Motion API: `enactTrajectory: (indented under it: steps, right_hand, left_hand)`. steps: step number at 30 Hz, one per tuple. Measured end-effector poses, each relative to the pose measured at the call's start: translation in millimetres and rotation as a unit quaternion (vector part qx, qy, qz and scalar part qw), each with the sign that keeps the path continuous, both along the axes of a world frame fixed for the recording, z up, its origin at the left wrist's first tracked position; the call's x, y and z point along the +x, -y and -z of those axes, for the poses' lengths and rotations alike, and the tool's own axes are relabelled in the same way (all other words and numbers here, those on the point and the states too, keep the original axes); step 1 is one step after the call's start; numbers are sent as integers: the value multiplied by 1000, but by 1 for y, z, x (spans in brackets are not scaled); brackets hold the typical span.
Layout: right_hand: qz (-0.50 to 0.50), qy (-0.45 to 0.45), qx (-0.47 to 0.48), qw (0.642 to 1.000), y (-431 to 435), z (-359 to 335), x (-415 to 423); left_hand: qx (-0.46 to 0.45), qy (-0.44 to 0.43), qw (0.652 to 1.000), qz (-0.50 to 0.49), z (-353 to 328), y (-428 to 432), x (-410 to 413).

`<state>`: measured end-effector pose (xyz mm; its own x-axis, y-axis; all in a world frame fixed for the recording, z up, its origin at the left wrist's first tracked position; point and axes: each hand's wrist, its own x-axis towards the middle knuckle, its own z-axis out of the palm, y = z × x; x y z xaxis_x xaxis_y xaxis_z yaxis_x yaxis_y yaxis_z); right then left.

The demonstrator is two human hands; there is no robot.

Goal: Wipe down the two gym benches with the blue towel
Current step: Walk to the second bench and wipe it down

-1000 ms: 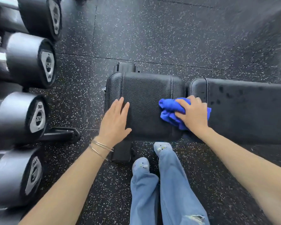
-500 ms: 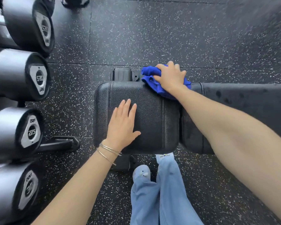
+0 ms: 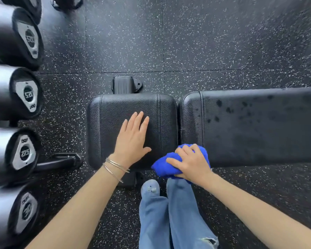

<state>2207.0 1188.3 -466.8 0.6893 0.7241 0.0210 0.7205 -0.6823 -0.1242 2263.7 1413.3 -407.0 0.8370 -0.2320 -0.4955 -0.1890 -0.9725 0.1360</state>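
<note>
A black padded gym bench lies across the middle of the view. Its short seat pad point(image 3: 108, 112) is on the left and its long back pad point(image 3: 258, 133) runs off to the right, speckled with dark wet spots. My left hand point(image 3: 132, 139) rests flat on the seat pad with fingers apart. My right hand point(image 3: 191, 163) grips the bunched blue towel point(image 3: 164, 165) at the near edge, over the gap between the two pads. Only this one bench is in view.
A rack of several black dumbbells point(image 3: 23, 92) lines the left side, with a rack foot point(image 3: 61, 161) jutting toward the bench. The bench frame end point(image 3: 123, 84) sticks out behind the seat pad. My legs in blue jeans point(image 3: 169, 212) stand on the speckled rubber floor point(image 3: 187, 42).
My right hand has drawn the blue towel from the far edge of the bench back to the near edge along the gap between the pads. My left hand stays flat on the seat pad.
</note>
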Motion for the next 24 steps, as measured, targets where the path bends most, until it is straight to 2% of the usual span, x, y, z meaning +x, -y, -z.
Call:
enactTrajectory:
  steps: [3,7,10,11,12,15,18,21,24]
  right_hand:
    - [30,20,4,999,-1,0,50]
    - [201,44,-44,978,-10,-3,143]
    - [351,-73,-71,931,-15,-18,198]
    - [386,-107,-69,913,-13,-19,203]
    - [394,-108,-61,911,-8,-17,201]
    - [304,-11,-30,952,14,-13,153]
    - [224,-19,19,974,44,-9,76]
    - [109,-11,14,994,76,-7,18]
    - [36,-12,14,999,91,-3,31]
  left_hand:
    - [5,-5,1000,2,2,7,3]
    - [8,-4,1000,1,4,19,9]
    - [9,1,1000,8,6,29,13]
    - [8,1,1000,9,6,33,14]
    - [6,1,1000,11,7,36,16]
    - [5,3,1000,14,11,49,24]
    - [5,3,1000,19,12,63,35]
    - [17,8,999,35,12,74,43]
    - [11,6,999,46,12,82,47]
